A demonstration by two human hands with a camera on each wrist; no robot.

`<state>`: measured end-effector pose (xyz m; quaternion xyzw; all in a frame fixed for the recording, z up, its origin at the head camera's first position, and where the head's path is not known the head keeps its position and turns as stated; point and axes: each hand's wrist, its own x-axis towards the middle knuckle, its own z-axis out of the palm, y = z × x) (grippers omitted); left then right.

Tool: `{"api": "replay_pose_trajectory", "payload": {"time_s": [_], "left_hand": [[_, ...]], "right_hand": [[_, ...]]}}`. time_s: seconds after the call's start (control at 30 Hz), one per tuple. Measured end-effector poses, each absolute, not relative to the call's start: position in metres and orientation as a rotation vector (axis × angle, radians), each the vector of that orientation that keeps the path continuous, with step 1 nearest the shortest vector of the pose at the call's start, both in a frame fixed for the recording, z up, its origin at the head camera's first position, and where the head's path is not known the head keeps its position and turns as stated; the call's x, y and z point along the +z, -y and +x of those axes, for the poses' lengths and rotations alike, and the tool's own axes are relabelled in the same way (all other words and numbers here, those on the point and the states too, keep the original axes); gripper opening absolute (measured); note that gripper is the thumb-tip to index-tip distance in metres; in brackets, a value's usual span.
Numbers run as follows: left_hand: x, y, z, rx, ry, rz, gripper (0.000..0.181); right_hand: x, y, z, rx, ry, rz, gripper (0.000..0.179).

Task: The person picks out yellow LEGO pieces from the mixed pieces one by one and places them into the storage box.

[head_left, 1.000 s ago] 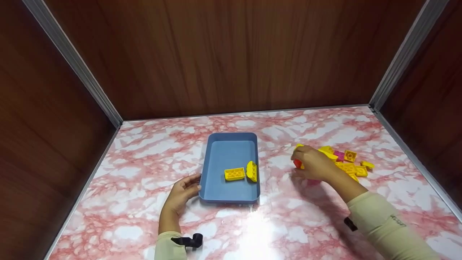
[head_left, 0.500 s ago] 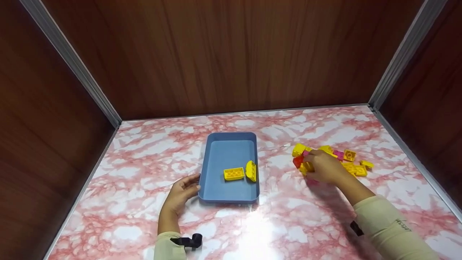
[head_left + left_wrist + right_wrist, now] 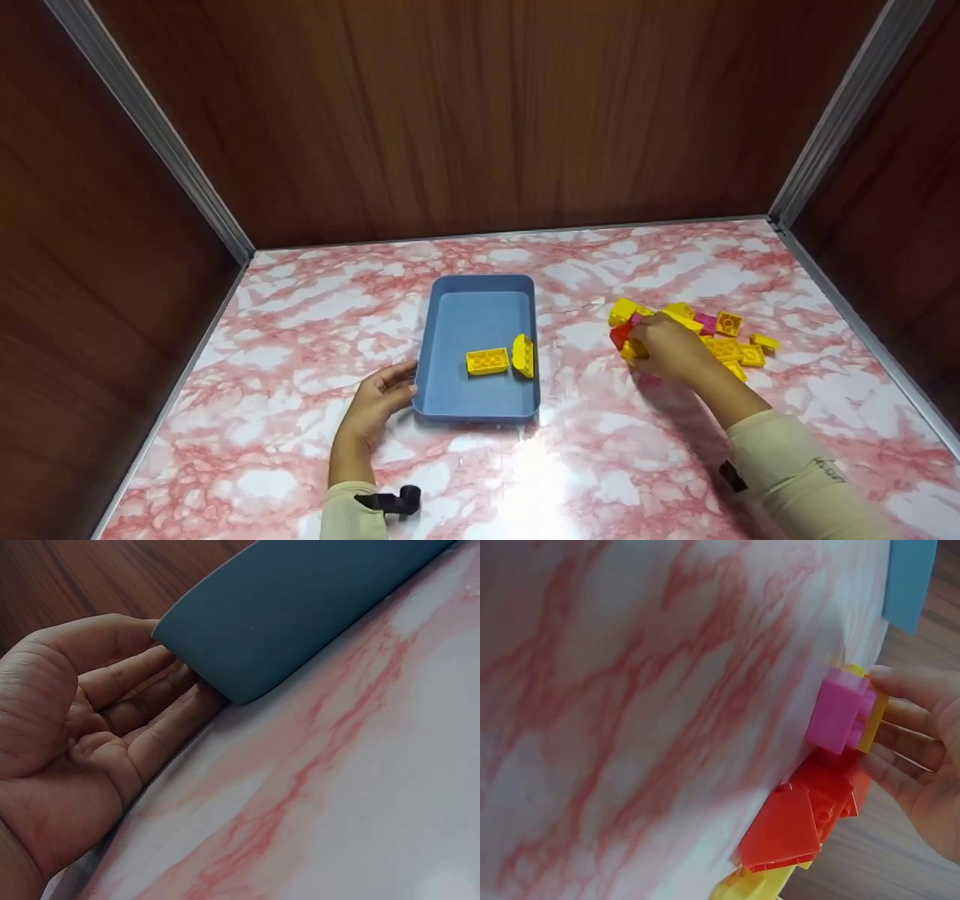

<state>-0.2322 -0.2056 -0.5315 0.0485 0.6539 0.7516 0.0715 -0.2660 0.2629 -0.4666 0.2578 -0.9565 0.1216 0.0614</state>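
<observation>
In the head view my left hand touches the left side of a blue-grey tray. The left wrist view has the thumb at the tray's rim and the relaxed fingers against its corner. Inside the tray lie a yellow toy brick and a yellow brick with a curved side. Over at the brick pile, my right hand pinches a yellow brick between thumb and fingers. Right against that one is a pink brick, studs facing it. Red bricks lie beside them; the palm hides part of the pile.
More yellow bricks and a magenta brick spread out to the right of the hand. Dark wood-look panels with metal edging bound the marbled red-and-white table at the back and sides.
My right hand has drawn back slightly to the right over the pile, uncovering a yellow and a red brick, and now pinches a yellow brick. The left hand and tray stay put.
</observation>
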Motion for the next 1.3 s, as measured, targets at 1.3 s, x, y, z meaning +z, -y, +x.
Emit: {"api": "replay_pose_trajectory", "payload": {"time_s": [1.3], "left_hand": [[-0.532, 0.205, -0.232, 2.251, -1.961, 0.159, 0.054]], "right_hand": [[-0.425, -0.192, -0.243, 0.45, 2.588, 1.125, 0.022]]}}
